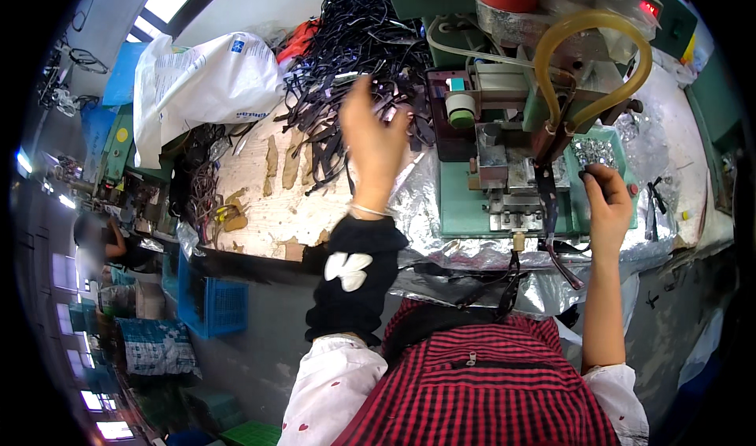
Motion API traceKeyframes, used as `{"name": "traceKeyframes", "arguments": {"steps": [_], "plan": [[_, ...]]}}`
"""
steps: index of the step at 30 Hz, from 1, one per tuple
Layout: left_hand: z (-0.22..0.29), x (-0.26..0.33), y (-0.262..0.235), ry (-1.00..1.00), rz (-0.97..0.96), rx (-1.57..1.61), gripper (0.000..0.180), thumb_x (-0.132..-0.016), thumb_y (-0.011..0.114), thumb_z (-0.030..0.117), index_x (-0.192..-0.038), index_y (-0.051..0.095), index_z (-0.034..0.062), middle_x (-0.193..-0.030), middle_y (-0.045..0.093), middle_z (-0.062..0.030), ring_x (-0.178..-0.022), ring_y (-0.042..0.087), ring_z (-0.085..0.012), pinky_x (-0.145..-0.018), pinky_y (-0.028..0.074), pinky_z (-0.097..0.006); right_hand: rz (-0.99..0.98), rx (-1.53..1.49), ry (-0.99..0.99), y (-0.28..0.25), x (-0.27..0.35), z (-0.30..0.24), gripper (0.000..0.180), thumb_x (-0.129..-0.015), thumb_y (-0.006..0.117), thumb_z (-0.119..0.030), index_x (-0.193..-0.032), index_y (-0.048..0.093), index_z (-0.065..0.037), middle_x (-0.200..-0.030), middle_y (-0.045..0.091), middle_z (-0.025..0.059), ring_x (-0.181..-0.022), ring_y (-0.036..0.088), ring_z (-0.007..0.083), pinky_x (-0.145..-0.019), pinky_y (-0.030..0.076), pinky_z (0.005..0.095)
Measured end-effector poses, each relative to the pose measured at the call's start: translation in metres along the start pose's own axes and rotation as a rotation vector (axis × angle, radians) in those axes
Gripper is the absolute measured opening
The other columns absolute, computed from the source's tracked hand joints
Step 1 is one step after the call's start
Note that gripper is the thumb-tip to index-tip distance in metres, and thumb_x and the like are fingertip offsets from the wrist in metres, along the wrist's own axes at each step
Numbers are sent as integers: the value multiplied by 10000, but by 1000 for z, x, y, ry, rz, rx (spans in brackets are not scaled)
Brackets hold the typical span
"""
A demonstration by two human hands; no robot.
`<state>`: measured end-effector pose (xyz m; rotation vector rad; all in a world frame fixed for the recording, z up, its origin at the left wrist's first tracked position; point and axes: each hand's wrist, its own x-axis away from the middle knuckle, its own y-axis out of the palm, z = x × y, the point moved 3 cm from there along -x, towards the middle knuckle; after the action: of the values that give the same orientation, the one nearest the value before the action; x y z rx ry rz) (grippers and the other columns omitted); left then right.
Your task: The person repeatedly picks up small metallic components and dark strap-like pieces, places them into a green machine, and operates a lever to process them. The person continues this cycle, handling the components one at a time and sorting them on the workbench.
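Observation:
My left hand (pixel 372 151) is over the near edge of a large heap of black straps (pixel 358 40). Its thumb and fingers are spread, slightly blurred, and no strap shows in its grasp. On the right, my right hand (pixel 610 198) has its thumb and fingers pinched together beside a green tray of small shiny metal pieces (pixel 596 150). Something dark shows at those fingertips, too small to name. Between my hands stands a bench press machine (pixel 504 159) on a green base. A dark strap (pixel 546 198) hangs down at its front.
A yellow tube (pixel 642 68) loops over the machine's right side. Left of the heap lies a white plastic sack (pixel 209 84), with brown cords (pixel 206 186) below it. Crinkled foil (pixel 417 202) covers the bench around the machine. A blue crate (pixel 213 300) stands on the floor at left.

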<state>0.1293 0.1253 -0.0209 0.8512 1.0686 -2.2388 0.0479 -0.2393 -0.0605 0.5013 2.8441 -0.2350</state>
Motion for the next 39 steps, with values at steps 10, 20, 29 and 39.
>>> {"name": "traceKeyframes", "arguments": {"steps": [10,20,29,39], "plan": [[-135,73,-51,-139,-412,-703,108,-754,694,130,-770,707,24,-861,648,-157,-903,627,-380,-753,513,-485,132,242,-13,-51,30,9,123,-890,685,-21,-1006,706,12,-943,694,33,-911,631,115,-855,485,263],[-38,54,-42,-379,-240,216,166,-915,677,100,-1028,645,-18,-728,667,-79,-660,621,-127,-613,480,-265,-83,55,-242,47,-8,-79,172,-838,696,8,-1008,671,10,-966,709,89,-921,658,173,-857,493,301],[-10,46,-77,-666,-144,483,170,-971,664,121,-1049,730,-14,-751,674,-41,-536,548,-65,-481,437,-202,-108,-326,-33,59,3,-74,453,-863,692,19,-1283,522,28,-1030,687,95,-993,632,127,-929,464,270],[-127,-55,-73,-568,-139,316,259,-945,695,235,-937,727,-22,-700,652,-43,-552,568,-89,-511,399,-228,-372,-522,42,43,38,-120,771,-779,622,17,-1499,345,41,-1532,406,150,-1384,428,311,-1160,297,417]]}}
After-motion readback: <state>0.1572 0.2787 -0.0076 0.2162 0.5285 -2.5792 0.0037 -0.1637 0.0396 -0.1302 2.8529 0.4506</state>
